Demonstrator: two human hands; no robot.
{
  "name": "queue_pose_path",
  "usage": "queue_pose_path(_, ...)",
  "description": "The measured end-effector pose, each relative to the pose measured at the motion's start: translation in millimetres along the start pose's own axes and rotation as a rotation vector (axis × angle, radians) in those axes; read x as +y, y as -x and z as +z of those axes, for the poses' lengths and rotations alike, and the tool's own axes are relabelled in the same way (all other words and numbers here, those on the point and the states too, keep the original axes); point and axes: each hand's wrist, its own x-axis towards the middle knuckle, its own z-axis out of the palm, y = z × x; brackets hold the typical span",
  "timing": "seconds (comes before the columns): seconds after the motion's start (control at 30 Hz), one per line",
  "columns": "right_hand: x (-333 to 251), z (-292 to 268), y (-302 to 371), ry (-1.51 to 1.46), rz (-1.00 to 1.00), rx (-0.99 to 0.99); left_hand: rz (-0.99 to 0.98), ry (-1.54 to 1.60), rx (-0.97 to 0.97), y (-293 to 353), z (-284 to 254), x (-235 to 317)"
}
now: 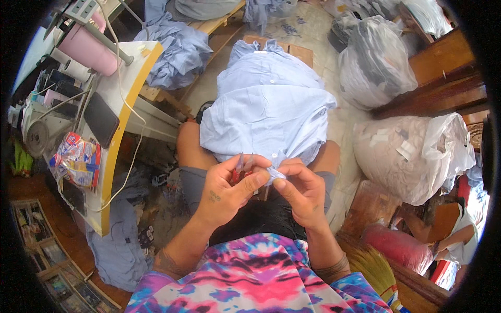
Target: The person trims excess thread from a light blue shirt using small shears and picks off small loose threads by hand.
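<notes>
The light blue shirt (266,104) lies draped over the person's knees, its collar at the far end and its near hem bunched between both hands. The left hand (224,193) is closed into a loose fist – thumb pressed against the side of the forefinger – and grips a small thread snipper (241,166) with a red body and 2 thin metal blades pointing up toward the cloth. The right hand (302,190) is curled too, its thumb and forefinger pinching a small fold of the shirt's hem right beside the blades; the other fingers are tucked under the cloth. The 2 hands touch at the fingertips, just above the lap.

To the left stands a sewing table (117,151) with a yellow edge. A black phone (102,122) lies near that edge, a crinkled snack bag (78,159) sits at the near corner, and a white cable (136,146) hangs over the side. More blue garments (175,52) are heaped on a wooden bench beyond the table. On the right, 2 bulging clear plastic sacks (407,151) rest on the floor – another person (451,229) sits just past them, in the lower right.
</notes>
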Motion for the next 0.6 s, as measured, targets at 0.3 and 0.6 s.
queue_pose_path(0.3,14,-11,9,-0.282,0.038,-0.018,0.199,-0.186,-0.01,6,16,-1)
queue_pose_path(0.6,29,-16,1,-0.542,0.16,-0.12,0.524,-0.816,-0.152,9,8,23)
